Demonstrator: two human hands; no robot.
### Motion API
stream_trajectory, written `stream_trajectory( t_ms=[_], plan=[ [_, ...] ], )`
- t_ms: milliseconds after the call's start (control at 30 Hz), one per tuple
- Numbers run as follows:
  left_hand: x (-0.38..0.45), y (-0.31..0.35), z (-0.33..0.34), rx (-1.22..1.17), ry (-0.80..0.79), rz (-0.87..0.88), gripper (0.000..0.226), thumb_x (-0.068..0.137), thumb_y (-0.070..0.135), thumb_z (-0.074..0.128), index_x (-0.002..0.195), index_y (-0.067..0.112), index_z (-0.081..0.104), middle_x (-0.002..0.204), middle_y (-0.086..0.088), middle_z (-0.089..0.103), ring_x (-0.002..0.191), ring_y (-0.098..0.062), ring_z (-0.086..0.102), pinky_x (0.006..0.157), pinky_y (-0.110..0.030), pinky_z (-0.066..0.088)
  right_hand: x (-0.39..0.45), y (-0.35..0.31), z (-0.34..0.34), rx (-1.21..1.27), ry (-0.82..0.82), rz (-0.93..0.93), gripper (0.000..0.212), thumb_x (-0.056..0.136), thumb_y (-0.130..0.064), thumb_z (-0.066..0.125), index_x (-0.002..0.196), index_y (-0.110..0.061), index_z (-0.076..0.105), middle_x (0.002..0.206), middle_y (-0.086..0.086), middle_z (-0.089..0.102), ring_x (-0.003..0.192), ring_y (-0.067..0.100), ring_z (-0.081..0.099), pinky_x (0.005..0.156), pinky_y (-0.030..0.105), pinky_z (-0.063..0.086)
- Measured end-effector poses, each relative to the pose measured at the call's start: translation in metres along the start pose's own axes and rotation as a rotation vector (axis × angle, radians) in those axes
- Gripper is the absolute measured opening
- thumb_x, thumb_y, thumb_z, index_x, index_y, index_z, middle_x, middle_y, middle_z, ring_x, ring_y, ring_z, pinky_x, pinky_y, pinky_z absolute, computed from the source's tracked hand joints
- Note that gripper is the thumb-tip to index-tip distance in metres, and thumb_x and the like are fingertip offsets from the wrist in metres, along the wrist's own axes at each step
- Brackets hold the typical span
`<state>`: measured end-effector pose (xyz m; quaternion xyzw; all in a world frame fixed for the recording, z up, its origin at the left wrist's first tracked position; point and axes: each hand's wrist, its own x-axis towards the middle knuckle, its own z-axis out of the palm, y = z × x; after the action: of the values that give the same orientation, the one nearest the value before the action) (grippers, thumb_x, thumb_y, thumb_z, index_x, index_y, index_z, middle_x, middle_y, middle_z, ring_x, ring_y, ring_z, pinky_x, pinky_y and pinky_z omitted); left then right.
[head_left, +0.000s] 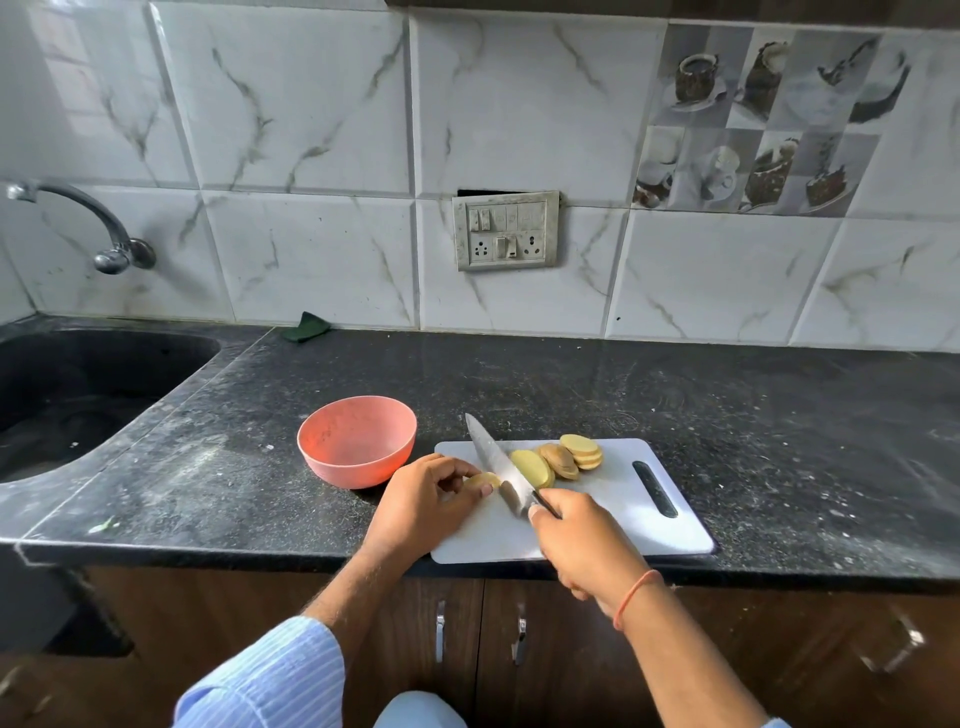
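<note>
At the far left we note the dark sink (78, 395) set into the black counter (727, 405), with the tap (111, 244) on the tiled wall above it. A green scrub pad (306, 326) lies at the back of the counter, against the wall. Further right, the pink bowl (358, 441) stands upright just beside the left edge of the white cutting board (613, 514), which sits at the counter's front edge.

The left hand (421, 499) rests on the board's left end, fingers curled, fingertips pinching the potato piece (480, 479) against the board. The knife (496, 457) stands immediately right of that piece, edge down against the board, tip pointing away from us and leftward. On the wall beyond it we see a switch panel (506, 231).

Right of the blade, the cut potato slices (558, 460) lie overlapping in a row near the board's far edge. The right hand (582, 540) is wrapped fully round the knife handle, which is mostly hidden in the fist. An orange thread (636, 597) circles that wrist. The board's handle slot (655, 488) is at its right end.
</note>
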<state>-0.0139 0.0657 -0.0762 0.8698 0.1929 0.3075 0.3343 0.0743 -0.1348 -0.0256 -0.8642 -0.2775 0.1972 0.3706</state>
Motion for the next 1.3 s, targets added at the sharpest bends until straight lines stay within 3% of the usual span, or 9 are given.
stream_trajectory(
  t_ms=[100,200,333,467,533,633,800,1067,1300],
  plan=[
    [0.001,0.001,0.0,0.008,0.027,-0.033,0.016,0.095,0.047,0.074,0.103,0.034,0.08,0.086,0.022,0.072,0.08,-0.006,0.067,0.07,-0.026,0.055,0.011,0.007,-0.016,0.228,-0.059,0.023,0.023,0.107,-0.031,0.047,0.111,-0.027,0.069,0.069,0.003,0.051,0.042,0.016,0.036,0.043,0.022,0.027],
    [0.001,0.001,0.0,0.029,0.036,-0.047,0.025,0.096,0.046,0.072,0.114,0.031,0.078,0.09,0.021,0.072,0.083,-0.002,0.066,0.071,-0.02,0.054,0.016,0.007,-0.027,0.268,-0.037,-0.03,0.024,0.109,-0.026,0.045,0.11,-0.03,0.069,0.068,0.003,0.048,0.043,0.017,0.036,0.044,0.025,0.027],
    [0.001,0.001,-0.002,0.102,0.018,-0.064,0.038,0.09,0.054,0.071,0.122,0.034,0.075,0.092,0.019,0.068,0.084,0.003,0.063,0.07,-0.013,0.047,0.015,0.006,-0.029,0.145,0.035,-0.064,0.022,0.108,-0.031,0.044,0.104,-0.034,0.066,0.061,-0.002,0.051,0.043,0.015,0.038,0.043,0.027,0.031],
    [0.003,0.0,-0.003,0.136,-0.061,-0.081,0.057,0.082,0.056,0.062,0.134,0.035,0.071,0.105,0.021,0.071,0.094,0.002,0.066,0.086,-0.024,0.054,0.005,-0.001,-0.02,-0.08,0.084,-0.134,0.025,0.106,-0.039,0.045,0.096,-0.024,0.062,0.066,-0.002,0.056,0.056,0.019,0.047,0.054,0.032,0.035],
    [0.005,-0.002,-0.003,0.148,-0.113,-0.083,0.064,0.076,0.056,0.057,0.136,0.038,0.068,0.085,0.023,0.067,0.079,0.003,0.062,0.073,-0.023,0.051,-0.002,-0.007,-0.013,-0.168,0.079,-0.144,0.025,0.106,-0.039,0.045,0.091,-0.024,0.057,0.076,-0.001,0.061,0.071,0.024,0.054,0.056,0.035,0.036],
    [0.007,-0.005,-0.004,0.129,-0.143,-0.06,0.064,0.075,0.051,0.057,0.137,0.039,0.067,0.061,0.018,0.052,0.059,-0.001,0.051,0.056,-0.018,0.034,-0.008,-0.015,0.0,-0.273,0.057,-0.135,0.021,0.107,-0.039,0.042,0.101,-0.026,0.057,0.103,0.004,0.07,0.093,0.03,0.06,0.074,0.04,0.045],
    [0.006,-0.005,-0.006,0.118,-0.176,-0.061,0.068,0.075,0.045,0.063,0.143,0.039,0.062,0.066,0.014,0.055,0.06,-0.004,0.053,0.055,-0.016,0.037,-0.01,-0.015,0.007,-0.403,0.108,-0.088,0.029,0.109,-0.036,0.038,0.124,-0.025,0.06,0.122,0.006,0.071,0.115,0.032,0.062,0.082,0.041,0.045],
    [0.005,-0.005,0.0,0.281,-0.16,-0.044,0.05,0.08,0.055,0.055,0.128,0.053,0.067,0.097,0.024,0.068,0.099,-0.007,0.057,0.09,-0.033,0.052,-0.015,-0.006,0.004,-0.405,0.161,-0.033,0.032,0.11,-0.034,0.035,0.133,-0.026,0.056,0.123,0.003,0.071,0.117,0.028,0.064,0.093,0.042,0.052],
    [0.003,0.001,-0.01,0.174,-0.221,-0.041,0.049,0.075,0.049,0.059,0.123,0.054,0.068,0.086,0.025,0.061,0.082,-0.004,0.057,0.073,-0.026,0.044,-0.018,0.006,-0.012,-0.388,0.175,0.037,0.039,0.111,-0.037,0.034,0.145,-0.028,0.051,0.131,0.002,0.068,0.121,0.029,0.062,0.097,0.043,0.052]
  ],
)
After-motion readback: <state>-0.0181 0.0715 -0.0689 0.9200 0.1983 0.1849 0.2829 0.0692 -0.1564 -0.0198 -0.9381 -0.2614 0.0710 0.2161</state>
